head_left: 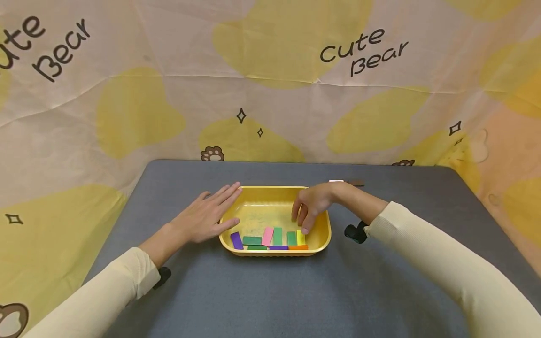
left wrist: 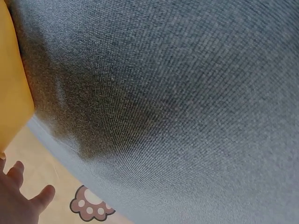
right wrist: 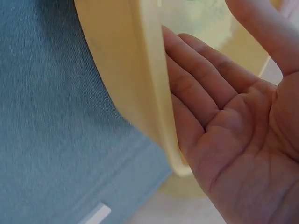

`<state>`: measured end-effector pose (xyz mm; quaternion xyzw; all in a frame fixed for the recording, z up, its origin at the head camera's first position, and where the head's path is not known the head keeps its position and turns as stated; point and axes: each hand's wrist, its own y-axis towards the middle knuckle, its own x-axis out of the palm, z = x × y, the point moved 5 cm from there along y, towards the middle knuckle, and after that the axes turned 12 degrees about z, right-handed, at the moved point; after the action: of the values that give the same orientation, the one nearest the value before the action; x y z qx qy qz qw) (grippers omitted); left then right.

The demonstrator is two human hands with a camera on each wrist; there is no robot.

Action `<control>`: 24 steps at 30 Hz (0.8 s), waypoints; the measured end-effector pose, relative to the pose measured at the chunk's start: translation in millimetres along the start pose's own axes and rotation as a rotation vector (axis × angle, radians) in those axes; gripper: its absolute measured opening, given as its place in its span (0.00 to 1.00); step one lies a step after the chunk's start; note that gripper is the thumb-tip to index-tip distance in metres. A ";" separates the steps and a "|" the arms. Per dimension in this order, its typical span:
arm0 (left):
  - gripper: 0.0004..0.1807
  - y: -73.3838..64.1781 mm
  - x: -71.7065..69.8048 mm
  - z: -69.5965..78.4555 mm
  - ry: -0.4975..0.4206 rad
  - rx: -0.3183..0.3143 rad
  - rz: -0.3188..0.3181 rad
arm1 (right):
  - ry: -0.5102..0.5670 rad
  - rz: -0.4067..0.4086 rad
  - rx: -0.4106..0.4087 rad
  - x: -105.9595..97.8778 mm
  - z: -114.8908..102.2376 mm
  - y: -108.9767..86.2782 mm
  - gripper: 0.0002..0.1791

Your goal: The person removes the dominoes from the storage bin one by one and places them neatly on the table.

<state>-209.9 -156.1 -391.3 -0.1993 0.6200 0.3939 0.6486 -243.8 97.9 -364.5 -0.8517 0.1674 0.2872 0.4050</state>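
Observation:
A yellow plastic tray (head_left: 262,213) stands on the grey table. My left hand (head_left: 203,218) rests on its left rim, fingers straight and spread. Over the tray's right side reaches my right hand (head_left: 314,202), fingers pointing down, with a fingertip at or just above a yellow block (head_left: 300,238); whether they touch cannot be told. In the right wrist view its palm and fingers (right wrist: 196,84) show no held thing. Along the near side lie flat blocks: a pink one (head_left: 267,236), several green ones (head_left: 277,236), purple ones (head_left: 236,240) and an orange one (head_left: 298,247).
Beyond the tray, towards the back right, a white piece (head_left: 336,181) and a brown piece (head_left: 356,183) lie on the grey table (head_left: 270,295). A printed cloth (head_left: 270,56) hangs behind the table's back edge.

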 end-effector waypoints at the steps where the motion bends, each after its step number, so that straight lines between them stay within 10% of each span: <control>1: 0.44 0.0 0.1 0.0 0.000 0.000 -0.001 | 0.000 -0.008 0.004 2.0 -0.6 1.1 0.32; 24: 0.43 0.2 -1.1 0.6 -0.010 -0.008 -0.001 | 0.046 -0.072 0.063 14.6 -8.1 10.3 0.29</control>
<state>-209.7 -155.9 -390.1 -0.2002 0.6151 0.3970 0.6511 -234.9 84.4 -375.7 -0.8503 0.1552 0.2475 0.4378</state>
